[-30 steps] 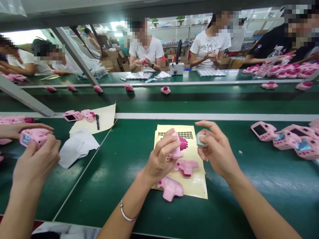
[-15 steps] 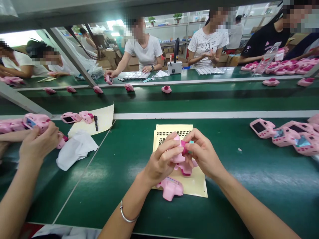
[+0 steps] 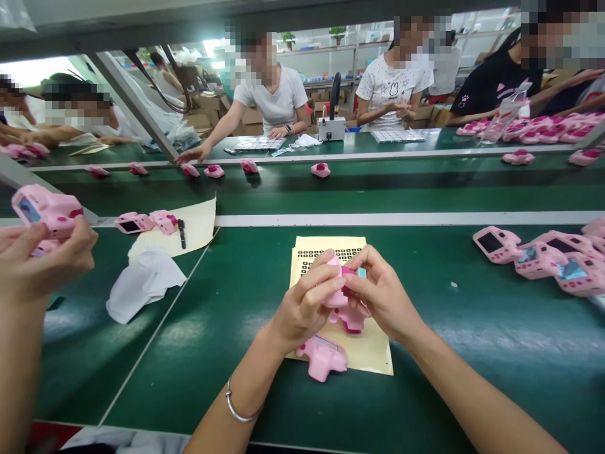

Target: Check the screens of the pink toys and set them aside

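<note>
My left hand (image 3: 305, 304) grips a small pink toy camera (image 3: 336, 296) above a yellow sticker sheet (image 3: 331, 249) on the green table. My right hand (image 3: 382, 293) is closed against the camera's front, pinching a small pale green piece (image 3: 361, 272) onto it. Two more pink toy cameras lie on the sheet: one (image 3: 352, 318) just under my hands, another (image 3: 322, 358) nearer me.
Several pink cameras (image 3: 539, 257) lie at the right. A co-worker's hands (image 3: 42, 258) at the left hold another pink camera (image 3: 45, 208). A white cloth (image 3: 144, 284), a paper sheet (image 3: 201, 221) with two cameras and a pen lie left. Pink parts ride the belt (image 3: 378, 183); people sit beyond.
My right hand came in from the right with the pale green piece and now presses it on the held camera. The co-worker at left lifted their camera higher.
</note>
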Demonstrator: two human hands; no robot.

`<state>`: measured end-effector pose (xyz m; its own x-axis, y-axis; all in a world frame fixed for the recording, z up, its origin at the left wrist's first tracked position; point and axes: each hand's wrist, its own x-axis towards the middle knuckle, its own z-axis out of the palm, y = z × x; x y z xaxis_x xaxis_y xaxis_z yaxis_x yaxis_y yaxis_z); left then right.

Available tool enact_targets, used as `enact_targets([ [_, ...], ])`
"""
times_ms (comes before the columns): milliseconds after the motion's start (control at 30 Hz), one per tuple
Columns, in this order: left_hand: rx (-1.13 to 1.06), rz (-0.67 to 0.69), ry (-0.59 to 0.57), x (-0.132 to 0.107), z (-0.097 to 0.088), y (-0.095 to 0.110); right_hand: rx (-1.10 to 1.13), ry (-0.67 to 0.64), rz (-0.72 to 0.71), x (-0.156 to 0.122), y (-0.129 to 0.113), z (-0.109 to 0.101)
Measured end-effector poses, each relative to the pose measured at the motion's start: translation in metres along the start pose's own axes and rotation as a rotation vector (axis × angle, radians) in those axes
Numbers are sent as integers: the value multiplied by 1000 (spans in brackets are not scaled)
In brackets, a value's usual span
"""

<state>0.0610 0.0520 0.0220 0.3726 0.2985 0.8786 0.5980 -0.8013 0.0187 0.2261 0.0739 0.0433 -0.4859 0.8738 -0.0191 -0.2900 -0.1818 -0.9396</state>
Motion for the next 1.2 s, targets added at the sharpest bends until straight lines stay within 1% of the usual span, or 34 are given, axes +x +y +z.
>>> enact_targets([
  [67,-15,34,-29,1,0,1,36,81,38,4,1,2],
  [133,-57,10,-21,2,1,4,82,149,89,9,3,0],
  [200,-100,-111,21,4,0,7,110,157,109,13,3,-5],
  [267,-129,-284,49,5,0,9,98,147,89,14,1,-13],
  [300,-142,-349,54,5,-1,9,82,160,71,14,0,-18],
  [367,-167,-419,51,4,-2,8,51,184,38,12,-3,-25],
  [433,-183,-432,48,2,-3,7,48,186,14,9,-7,-29],
  [533,-188,-415,42,0,-2,6,68,178,-24,6,-11,-30],
  [600,-218,-454,57,0,-2,6,47,179,-64,5,-12,-30],
  [667,-337,-585,70,4,-5,8,5,177,-94,4,-13,-31],
  [800,-816,-1016,88,12,-13,10,-53,214,-117,3,-13,-34],
  [900,-1152,-1258,183,15,-20,8,-46,221,-102,3,-13,-35],
  [967,-1337,-1359,261,15,-23,7,-46,224,-90,3,-12,-36],
  [1033,-1457,-1430,325,15,-26,6,-69,233,-81,3,-10,-38],
  [1100,-1513,-1491,366,16,-29,6,-101,251,-70,2,-8,-40],
  [1200,-1584,-1585,375,16,-34,6,-104,285,-61,1,-6,-42],
])
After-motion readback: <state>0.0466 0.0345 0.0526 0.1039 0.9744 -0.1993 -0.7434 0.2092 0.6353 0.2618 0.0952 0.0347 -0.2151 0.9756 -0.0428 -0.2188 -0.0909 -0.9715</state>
